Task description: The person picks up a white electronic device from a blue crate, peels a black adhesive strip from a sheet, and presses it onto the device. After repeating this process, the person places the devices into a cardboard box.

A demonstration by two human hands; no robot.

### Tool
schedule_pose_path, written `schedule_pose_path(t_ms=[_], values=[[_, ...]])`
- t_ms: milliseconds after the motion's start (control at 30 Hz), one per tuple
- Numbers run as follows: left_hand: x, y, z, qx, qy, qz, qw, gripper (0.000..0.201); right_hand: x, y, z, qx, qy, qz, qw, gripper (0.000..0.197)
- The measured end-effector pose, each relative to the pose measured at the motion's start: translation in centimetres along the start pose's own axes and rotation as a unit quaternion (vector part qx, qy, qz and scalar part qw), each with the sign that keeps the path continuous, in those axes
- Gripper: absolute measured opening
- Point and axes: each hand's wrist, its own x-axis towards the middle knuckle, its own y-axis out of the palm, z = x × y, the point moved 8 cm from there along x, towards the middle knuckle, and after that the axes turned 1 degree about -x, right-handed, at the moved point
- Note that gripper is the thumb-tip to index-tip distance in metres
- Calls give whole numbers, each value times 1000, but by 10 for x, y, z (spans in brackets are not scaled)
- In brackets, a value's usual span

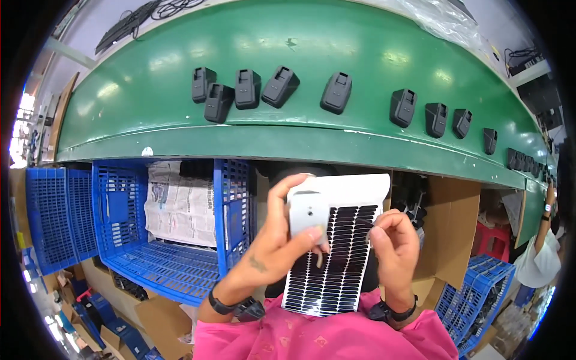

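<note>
My left hand (277, 240) is closed around a light grey plastic piece (307, 217) with a small dark hole. The same hand holds a white sheet (360, 185) against it, with the thumb across the front. Columns of narrow black stickers (327, 273) cover most of the sheet, which hangs down over my lap. At the sheet's right edge, my right hand (396, 251) is closed in a pinch. A thin black strip (365, 222), probably one of the stickers, shows at its fingertips. Whether the strip is free of the sheet I cannot tell.
Several black plastic housings (336, 93) stand in a row along the green bench (288, 135). Below its edge on the left is a blue crate (180, 270) lined with newspaper (180, 210). A cardboard box (453, 228) and another blue crate (474, 294) stand right. A co-worker's arm (543, 222) reaches in at far right.
</note>
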Motion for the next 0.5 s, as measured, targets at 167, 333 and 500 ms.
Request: schedule_pose_path(t_ms=[167, 333, 500], values=[[-16, 29, 16, -11, -39, 13, 999, 52, -5, 27, 28, 143, 75, 111, 981, 9], [-19, 45, 2, 122, -15, 13, 992, 45, 2, 37, 43, 148, 74, 126, 978, 7], [-19, 51, 1, 188, 51, 30, 980, 47, -1, 30, 40, 146, 73, 103, 981, 7]])
